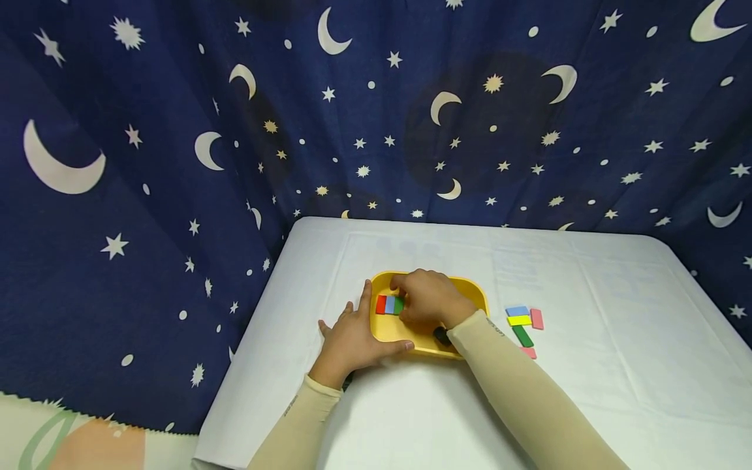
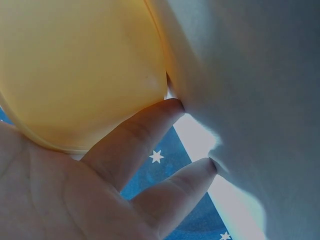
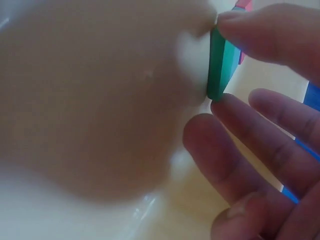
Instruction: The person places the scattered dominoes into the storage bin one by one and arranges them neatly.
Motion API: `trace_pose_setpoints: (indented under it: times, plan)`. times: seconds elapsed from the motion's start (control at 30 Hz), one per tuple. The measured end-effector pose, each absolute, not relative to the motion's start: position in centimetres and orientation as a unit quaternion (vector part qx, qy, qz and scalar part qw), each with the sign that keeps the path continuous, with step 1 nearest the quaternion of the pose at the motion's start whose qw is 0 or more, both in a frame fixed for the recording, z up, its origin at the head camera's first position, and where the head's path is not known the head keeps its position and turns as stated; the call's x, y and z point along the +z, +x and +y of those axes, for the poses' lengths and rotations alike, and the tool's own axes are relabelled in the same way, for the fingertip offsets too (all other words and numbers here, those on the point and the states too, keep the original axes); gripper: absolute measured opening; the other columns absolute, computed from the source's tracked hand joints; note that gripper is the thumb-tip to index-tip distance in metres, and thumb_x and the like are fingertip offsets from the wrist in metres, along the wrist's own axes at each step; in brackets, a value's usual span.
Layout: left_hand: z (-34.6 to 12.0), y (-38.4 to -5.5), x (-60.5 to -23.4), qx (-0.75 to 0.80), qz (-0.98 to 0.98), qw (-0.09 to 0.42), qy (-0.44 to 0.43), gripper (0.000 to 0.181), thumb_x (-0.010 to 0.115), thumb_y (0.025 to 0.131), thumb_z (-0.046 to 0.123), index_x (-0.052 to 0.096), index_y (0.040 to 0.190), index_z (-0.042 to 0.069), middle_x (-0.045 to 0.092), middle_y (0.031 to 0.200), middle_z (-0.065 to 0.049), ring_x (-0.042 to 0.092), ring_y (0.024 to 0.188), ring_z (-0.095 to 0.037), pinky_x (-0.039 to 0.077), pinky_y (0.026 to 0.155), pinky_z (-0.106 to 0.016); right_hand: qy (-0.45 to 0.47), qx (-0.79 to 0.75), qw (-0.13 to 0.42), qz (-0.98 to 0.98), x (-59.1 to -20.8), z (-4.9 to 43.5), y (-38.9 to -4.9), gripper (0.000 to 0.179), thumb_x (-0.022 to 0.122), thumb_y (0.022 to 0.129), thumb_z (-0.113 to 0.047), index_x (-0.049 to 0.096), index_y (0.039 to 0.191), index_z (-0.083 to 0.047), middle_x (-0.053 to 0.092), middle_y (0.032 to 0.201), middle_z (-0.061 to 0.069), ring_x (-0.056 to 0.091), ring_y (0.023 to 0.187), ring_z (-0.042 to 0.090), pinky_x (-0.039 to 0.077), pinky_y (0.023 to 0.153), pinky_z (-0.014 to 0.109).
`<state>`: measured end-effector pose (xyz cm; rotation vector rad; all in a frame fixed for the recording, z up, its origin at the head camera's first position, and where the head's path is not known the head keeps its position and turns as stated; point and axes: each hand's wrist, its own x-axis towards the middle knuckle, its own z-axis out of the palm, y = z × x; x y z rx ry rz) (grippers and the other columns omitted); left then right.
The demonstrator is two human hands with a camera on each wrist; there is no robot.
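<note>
My right hand [image 1: 431, 297] reaches into a yellow tray [image 1: 396, 331]. In the right wrist view, its thumb and a fingertip pinch a green block [image 3: 217, 65] by its two ends. The head view shows this green block at the right end of a short row, beside a light blue block [image 1: 390, 305] and a red block [image 1: 380, 304] on the tray floor. My left hand [image 1: 352, 339] rests at the tray's near left corner, thumb along the near rim and index finger along the left side. Its fingers are straight and spread, as the left wrist view also shows.
Right of the tray, loose blocks lie on the white-covered table [image 1: 599, 365]: a blue block [image 1: 517, 311], a yellow block [image 1: 519, 320], a green block [image 1: 522, 336] and pink blocks [image 1: 537, 318]. A dark blue curtain [image 1: 382, 117] with moons and stars hangs behind the table.
</note>
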<state>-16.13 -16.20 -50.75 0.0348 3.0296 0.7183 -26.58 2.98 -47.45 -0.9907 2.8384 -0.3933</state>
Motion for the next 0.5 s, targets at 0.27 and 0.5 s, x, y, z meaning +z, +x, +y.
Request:
trace_pose_setpoints:
  times: [0.27,0.5]
  plan:
    - [-16.16,-16.07,-50.80,0.228,0.973,0.014,0.011,0.155,0.054,0.053,0.109,0.000,0.172,0.026,0.064,0.146,-0.002,0.047,0.145,-0.038,0.016,0.098,-0.094,-0.324,-0.137,0.061,0.934,-47.33,3.00,-26.45,0.054,0.090,0.075,-0.027,0.074,0.126,-0.019,0.076,0.101,-0.008,0.061,0.081,0.016,0.055,0.079,0.044]
    - [-16.20,-16.10,-50.78,0.226,0.974,0.017,0.011,0.154,0.052,0.053,0.110,-0.002,0.171,0.029,0.063,0.147,-0.002,0.046,0.146,-0.038,0.017,0.098,-0.094,-0.323,-0.132,0.059,0.935,-47.56,3.06,-26.73,0.059,0.092,0.076,-0.038,0.073,0.129,-0.021,0.075,0.101,-0.009,0.061,0.082,0.014,0.056,0.081,0.041]
